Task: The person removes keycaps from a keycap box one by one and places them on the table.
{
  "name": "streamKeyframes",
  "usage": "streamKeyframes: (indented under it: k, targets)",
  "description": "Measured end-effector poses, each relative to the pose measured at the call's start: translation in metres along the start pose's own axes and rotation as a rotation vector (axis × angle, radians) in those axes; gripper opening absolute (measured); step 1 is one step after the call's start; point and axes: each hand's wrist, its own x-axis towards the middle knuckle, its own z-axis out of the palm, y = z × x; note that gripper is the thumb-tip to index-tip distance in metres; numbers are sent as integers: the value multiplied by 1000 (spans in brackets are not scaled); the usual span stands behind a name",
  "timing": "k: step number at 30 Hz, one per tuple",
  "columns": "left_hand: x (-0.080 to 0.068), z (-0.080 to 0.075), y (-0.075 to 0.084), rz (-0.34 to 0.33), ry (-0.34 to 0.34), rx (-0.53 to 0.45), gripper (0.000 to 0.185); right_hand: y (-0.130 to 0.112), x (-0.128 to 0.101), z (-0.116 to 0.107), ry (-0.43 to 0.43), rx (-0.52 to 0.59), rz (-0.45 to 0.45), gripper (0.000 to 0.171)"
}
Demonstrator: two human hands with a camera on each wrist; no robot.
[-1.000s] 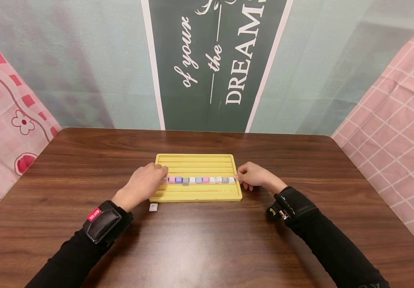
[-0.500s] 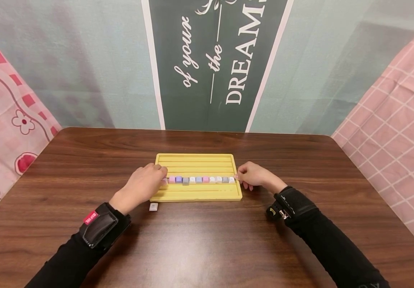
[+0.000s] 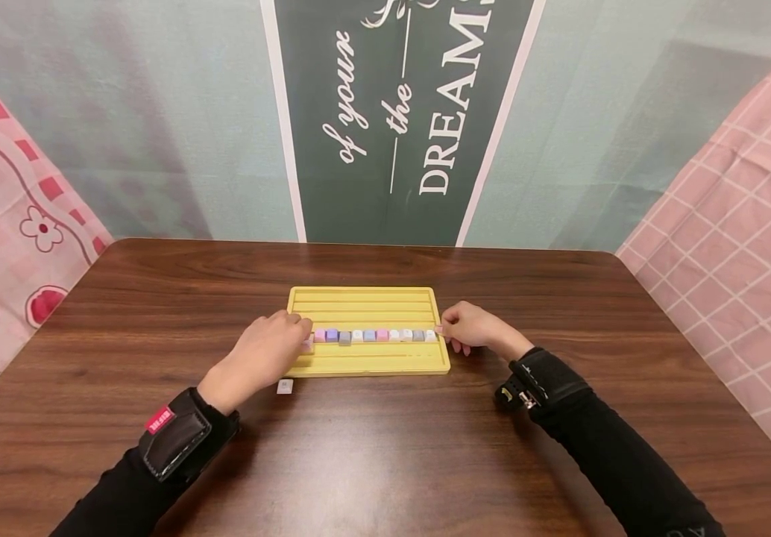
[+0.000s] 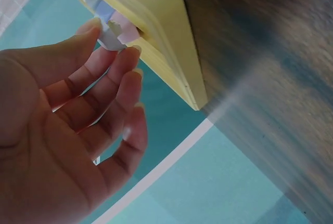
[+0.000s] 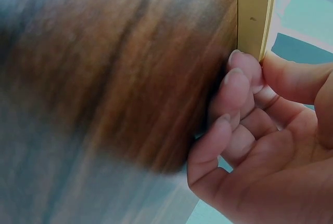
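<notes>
Your left hand (image 3: 261, 350) is pinching the end keycap (image 4: 115, 33) of the keycap row (image 3: 372, 335) in the yellow grooved tray (image 3: 368, 302), while your right hand (image 3: 469, 328), fingers curled, is gripping the tray's right edge, apparently steadying it on the table (image 3: 385, 447).

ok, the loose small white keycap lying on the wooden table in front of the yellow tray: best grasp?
Pinch the small white keycap by two opposite side walls, coming from above. It lies flat and alone on the dark wooden table, clear of the yellow grooved tray; the left hand is nearest.
</notes>
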Motion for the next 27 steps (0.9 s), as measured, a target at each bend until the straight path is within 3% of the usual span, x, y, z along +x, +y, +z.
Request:
streamKeyframes:
  k: [7, 21, 27]
  targets:
    - [-5, -1, 5, 32, 21, -15, 17, -1, 0, 0, 0, 9, 21, 32]
    - [-12, -7, 15, 43, -75, -9, 15, -1, 0, 1, 5, -10, -11, 31]
    - [-14, -7, 17, 63, -85, 22, 16, 0, -1, 1, 8, -3, -10, 31]
